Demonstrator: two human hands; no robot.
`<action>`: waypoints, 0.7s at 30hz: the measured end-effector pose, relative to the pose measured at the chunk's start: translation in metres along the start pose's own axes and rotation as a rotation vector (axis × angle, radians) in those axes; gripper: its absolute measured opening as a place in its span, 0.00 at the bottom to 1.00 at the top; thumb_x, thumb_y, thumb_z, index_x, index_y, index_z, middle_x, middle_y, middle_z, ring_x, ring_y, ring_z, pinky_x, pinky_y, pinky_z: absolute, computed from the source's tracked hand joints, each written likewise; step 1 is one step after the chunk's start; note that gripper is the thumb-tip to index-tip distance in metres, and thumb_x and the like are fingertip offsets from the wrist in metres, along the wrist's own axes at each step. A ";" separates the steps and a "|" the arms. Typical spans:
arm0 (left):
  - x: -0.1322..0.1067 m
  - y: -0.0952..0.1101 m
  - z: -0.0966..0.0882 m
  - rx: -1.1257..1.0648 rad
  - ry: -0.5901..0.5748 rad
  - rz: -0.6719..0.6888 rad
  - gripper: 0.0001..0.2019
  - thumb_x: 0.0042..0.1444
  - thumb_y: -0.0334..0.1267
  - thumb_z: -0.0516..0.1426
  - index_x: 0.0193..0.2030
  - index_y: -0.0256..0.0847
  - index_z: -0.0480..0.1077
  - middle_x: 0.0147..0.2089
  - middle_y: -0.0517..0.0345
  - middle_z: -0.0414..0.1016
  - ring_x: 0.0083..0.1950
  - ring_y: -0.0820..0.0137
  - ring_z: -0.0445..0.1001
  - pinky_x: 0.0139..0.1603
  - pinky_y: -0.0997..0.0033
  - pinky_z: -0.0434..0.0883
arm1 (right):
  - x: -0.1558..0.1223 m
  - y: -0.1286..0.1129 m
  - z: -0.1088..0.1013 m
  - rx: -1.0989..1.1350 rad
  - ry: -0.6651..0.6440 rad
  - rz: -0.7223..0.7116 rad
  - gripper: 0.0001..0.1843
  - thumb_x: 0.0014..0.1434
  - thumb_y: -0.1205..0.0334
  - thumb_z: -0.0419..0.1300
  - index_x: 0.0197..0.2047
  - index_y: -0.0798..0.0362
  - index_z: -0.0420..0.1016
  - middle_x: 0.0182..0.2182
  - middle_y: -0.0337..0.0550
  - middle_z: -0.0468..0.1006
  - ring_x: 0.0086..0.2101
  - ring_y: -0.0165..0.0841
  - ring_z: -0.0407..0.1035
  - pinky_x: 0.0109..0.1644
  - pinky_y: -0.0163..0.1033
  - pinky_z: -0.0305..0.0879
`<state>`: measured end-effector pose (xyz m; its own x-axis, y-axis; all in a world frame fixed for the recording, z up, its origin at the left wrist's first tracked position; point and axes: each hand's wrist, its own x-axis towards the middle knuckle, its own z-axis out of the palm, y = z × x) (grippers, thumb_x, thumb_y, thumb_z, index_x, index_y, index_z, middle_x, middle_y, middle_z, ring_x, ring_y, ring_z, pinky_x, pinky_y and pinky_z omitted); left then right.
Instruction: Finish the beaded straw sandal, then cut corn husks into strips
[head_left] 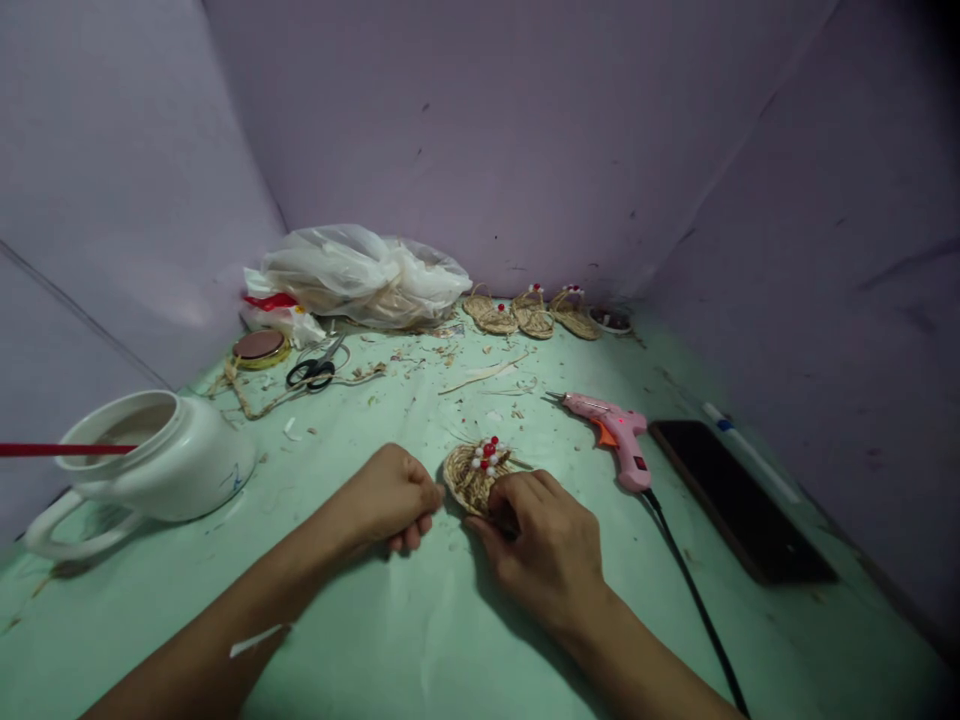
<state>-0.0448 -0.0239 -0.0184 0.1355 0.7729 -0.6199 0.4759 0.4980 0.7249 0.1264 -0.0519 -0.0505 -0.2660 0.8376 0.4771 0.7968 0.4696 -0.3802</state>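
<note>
A small woven straw slipper (pixel 463 474), with a cluster of red and white beads (pixel 489 455) on top, lies at the middle of the green tabletop. My right hand (pixel 551 535) is closed on its right side, fingers curled over the edge and thumb at the near end. Just left of the slipper, my left hand (pixel 397 500) is closed in a pinch; whatever its fingertips hold, if anything, cannot be made out. A pink glue gun (pixel 611 430) with an orange trigger rests to the right of my right hand.
A dark phone (pixel 739 500) and a pen (pixel 750 450) lie at right. A white pot (pixel 195 460) stands at left. Behind are black-handled scissors (pixel 311 374), a round tin (pixel 261 346), a plastic bag (pixel 360 275), several beaded slippers (pixel 532 318) and straw scraps. A black cord (pixel 694 590) trails from the glue gun.
</note>
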 end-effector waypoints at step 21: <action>0.015 0.000 -0.006 -0.295 0.227 0.049 0.10 0.40 0.35 0.54 0.13 0.35 0.63 0.08 0.63 0.61 0.08 0.82 0.52 0.09 0.81 0.46 | 0.012 0.021 -0.031 0.352 -0.108 0.179 0.14 0.44 0.62 0.65 0.37 0.51 0.70 0.34 0.44 0.76 0.34 0.36 0.71 0.35 0.41 0.67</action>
<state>-0.0478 -0.0098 -0.0258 -0.0598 0.8496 -0.5240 0.1982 0.5246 0.8280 0.1573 -0.0408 -0.0285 -0.2102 0.9304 0.3003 0.6064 0.3650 -0.7065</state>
